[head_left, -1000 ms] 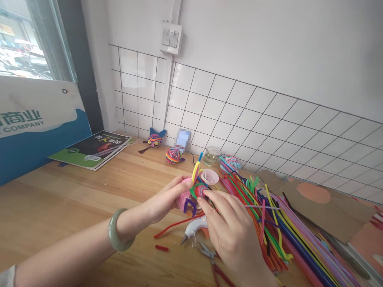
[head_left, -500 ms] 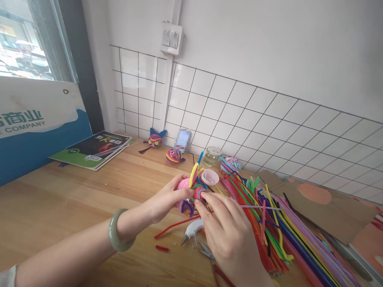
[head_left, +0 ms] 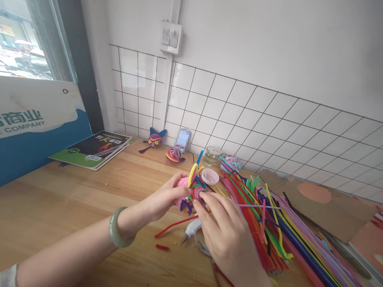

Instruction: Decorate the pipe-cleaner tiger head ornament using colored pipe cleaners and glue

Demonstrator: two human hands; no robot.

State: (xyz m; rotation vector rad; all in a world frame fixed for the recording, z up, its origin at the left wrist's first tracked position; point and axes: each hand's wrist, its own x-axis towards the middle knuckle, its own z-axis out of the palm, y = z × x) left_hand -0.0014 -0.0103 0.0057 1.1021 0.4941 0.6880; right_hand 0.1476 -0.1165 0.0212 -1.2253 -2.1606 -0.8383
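A colourful pipe-cleaner figure is held above the wooden table, with a pink wound body, a yellow-edged ear, a blue upright stem and a red-and-grey coil facing me. My left hand, a jade-green bangle at its wrist, is closed around the pink side, thumb on the front. Fingertips of my right hand press on the coil from the right; what lies under them is partly hidden. Below the figure lies a white glue gun, partly behind the right hand. Red-handled pliers show beside that hand, mostly covered.
Bundled pipe cleaners spread across the right. Behind the hands stand a pink bowl of small pieces, a glass jar, a phone and finished-looking wound ornaments. Booklets lie at left; cardboard at right.
Both hands and the figure have shifted very slightly left. The right hand covers more of the pliers than before. The grip on the figure looks the same.
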